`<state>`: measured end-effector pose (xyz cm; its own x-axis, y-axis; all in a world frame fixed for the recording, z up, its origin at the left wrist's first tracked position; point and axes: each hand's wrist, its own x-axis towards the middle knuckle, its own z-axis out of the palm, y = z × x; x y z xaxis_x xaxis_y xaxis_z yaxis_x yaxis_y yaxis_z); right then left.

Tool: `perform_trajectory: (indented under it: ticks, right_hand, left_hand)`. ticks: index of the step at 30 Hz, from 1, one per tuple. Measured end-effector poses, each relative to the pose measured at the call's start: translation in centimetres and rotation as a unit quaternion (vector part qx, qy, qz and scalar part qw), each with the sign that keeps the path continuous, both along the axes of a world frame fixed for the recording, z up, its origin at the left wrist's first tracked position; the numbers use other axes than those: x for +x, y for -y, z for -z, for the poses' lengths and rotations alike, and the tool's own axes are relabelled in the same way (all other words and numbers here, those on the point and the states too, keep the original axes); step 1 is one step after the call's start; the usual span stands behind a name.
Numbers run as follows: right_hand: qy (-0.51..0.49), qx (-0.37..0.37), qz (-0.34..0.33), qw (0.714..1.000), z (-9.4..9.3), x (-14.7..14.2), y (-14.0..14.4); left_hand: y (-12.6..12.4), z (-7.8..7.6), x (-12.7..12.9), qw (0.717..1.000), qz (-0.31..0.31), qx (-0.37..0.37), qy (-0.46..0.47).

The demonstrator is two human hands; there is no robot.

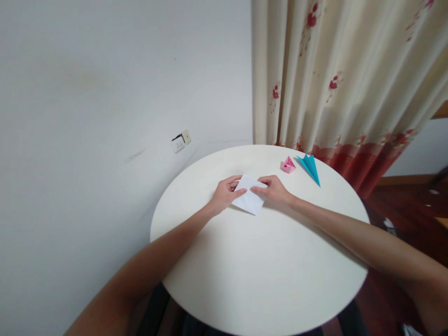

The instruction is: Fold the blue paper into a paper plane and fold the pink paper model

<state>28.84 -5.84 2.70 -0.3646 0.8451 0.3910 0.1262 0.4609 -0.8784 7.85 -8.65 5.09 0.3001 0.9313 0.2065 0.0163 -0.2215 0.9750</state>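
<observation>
A white sheet of paper [251, 201], roughly square and turned at an angle, is held between my two hands above the round table. My left hand [226, 192] grips its left edge, thumb on top and fingers behind. On the opposite edge, my right hand [273, 190] pinches it the same way, with the thumb lying across the upper face. Both thumbs point toward each other near the paper's middle. The fingers beneath the paper are partly hidden.
The white round table [262, 266] carries a pink folded paper piece [288, 165] and a blue paper plane [309, 169] at its far right. Behind stand a white wall with a socket [178, 144] and a floral curtain [315, 93].
</observation>
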Motion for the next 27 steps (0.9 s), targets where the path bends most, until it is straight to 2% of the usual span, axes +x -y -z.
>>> perform_trajectory:
  ticks: [2, 5, 9, 13, 17, 19, 24, 27]
  right_hand:
    - [0.011, -0.028, -0.005, 1.000, 0.0, 0.0, 0.2]
    - [0.017, -0.040, -0.018, 0.999, 0.0, -0.1, 0.6]
    - [0.034, -0.045, -0.041, 0.998, 0.3, -0.2, 0.5]
    - [0.045, -0.053, -0.086, 0.994, 0.6, -0.2, 0.4]
    - [0.045, -0.062, -0.088, 0.993, 0.7, -0.3, 0.5]
    - [0.039, -0.057, -0.077, 0.995, 0.7, -0.4, 0.4]
    - [0.003, -0.040, 0.009, 0.999, 0.6, -0.2, -0.1]
    - [-0.009, -0.036, 0.062, 0.997, 0.7, -0.2, -0.5]
  left_hand:
    - [-0.1, 0.1, -0.1, 0.999, 0.010, -0.031, -0.025]
    - [-0.3, 0.5, -0.1, 0.996, -0.008, -0.054, -0.066]
    - [-0.5, 0.7, 0.0, 0.995, -0.047, -0.045, -0.082]
    - [-0.5, 0.7, 0.1, 0.995, -0.049, -0.013, -0.083]
    - [-0.6, 0.8, 0.2, 0.993, -0.079, 0.009, -0.084]
    - [-0.6, 1.0, 0.1, 0.994, -0.073, -0.009, -0.077]
    - [-0.6, 1.6, -0.1, 0.991, 0.021, -0.096, -0.094]
    - [-0.6, 1.6, -0.2, 0.989, 0.024, -0.107, -0.095]
